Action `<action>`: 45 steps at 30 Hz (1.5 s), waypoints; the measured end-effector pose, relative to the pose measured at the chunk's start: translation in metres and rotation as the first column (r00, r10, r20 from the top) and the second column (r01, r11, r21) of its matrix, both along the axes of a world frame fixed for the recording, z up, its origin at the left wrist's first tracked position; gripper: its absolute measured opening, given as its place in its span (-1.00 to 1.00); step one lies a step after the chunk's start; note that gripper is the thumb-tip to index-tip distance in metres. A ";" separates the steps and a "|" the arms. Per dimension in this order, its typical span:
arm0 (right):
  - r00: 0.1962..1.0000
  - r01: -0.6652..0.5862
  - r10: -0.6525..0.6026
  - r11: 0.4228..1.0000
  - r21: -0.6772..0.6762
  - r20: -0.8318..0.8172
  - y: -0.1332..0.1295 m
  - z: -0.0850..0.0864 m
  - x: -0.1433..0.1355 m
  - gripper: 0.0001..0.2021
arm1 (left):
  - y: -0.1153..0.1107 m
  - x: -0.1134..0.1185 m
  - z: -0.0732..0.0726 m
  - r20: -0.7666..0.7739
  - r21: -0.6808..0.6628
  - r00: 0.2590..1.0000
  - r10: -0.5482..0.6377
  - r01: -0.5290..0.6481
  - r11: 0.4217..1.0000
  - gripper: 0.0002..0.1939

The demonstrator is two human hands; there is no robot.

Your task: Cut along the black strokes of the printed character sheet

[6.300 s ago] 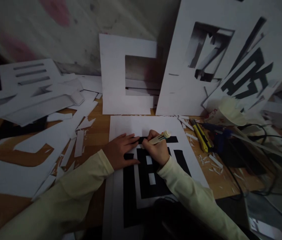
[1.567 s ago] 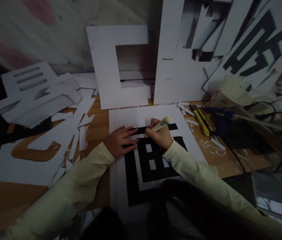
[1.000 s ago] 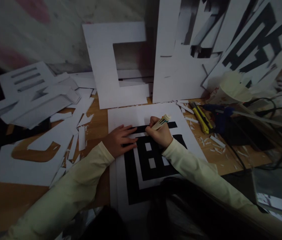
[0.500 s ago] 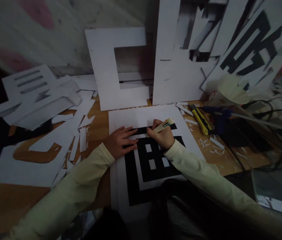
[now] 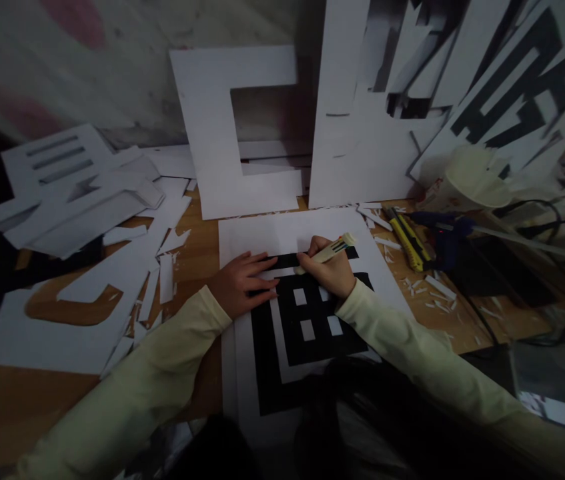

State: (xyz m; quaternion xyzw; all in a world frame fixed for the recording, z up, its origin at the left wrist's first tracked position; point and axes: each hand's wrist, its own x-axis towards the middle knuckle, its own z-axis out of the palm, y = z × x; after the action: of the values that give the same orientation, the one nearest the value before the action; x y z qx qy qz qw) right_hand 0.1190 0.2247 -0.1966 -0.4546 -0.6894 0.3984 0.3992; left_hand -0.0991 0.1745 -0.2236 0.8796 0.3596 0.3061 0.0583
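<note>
A white sheet [image 5: 257,233] lies on the wooden table, with a bold black character cut-out or print [image 5: 268,373] on it. My left hand [image 5: 243,285] rests flat with its fingers spread over the left part of the black shape. In my right hand [image 5: 331,270] is a thick pale pen [image 5: 333,250] with coloured marks near its top end. Its tip points down-left at the white band under the top black bar, between my two hands. My right fingers are wrapped round its lower part.
White boards [image 5: 212,133] stand against the wall behind. White scraps [image 5: 166,279] and cut pieces [image 5: 62,200] lie at the left. On the right are a yellow cutter [image 5: 409,241], a dark blue glue gun [image 5: 445,230], cables and a pale cup [image 5: 467,190].
The view has shifted slightly, moving things at the right outward. My right hand still holds the pen at nearly the same spot; my left hand has stayed flat.
</note>
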 end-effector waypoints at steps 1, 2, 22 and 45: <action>1.000 -0.009 0.009 1.000 -0.010 0.004 0.000 0.000 0.000 -0.71 | 0.000 0.000 0.000 -0.007 0.004 1.000 -0.003 0.003 1.000 -0.80; 1.000 -0.017 0.017 1.000 -0.020 0.008 0.000 0.000 -0.001 -0.70 | 0.000 0.000 0.000 -0.015 0.008 1.000 -0.006 0.006 1.000 -0.80; 1.000 0.003 -0.003 1.000 -0.001 0.005 0.000 0.002 -0.002 -0.78 | 0.000 0.000 0.000 -0.008 0.000 1.000 -0.005 0.005 1.000 -0.80; 0.999 -0.029 0.031 0.998 -0.053 0.025 -0.001 0.000 -0.001 -0.71 | 0.000 -0.001 -0.001 -0.021 0.006 1.000 -0.002 0.002 1.000 -0.80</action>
State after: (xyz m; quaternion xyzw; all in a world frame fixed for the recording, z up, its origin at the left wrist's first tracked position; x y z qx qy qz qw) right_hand 0.1177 0.2240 -0.1963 -0.4596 -0.6905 0.4165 0.3721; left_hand -0.1003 0.1742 -0.2247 0.8831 0.3584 0.2981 0.0522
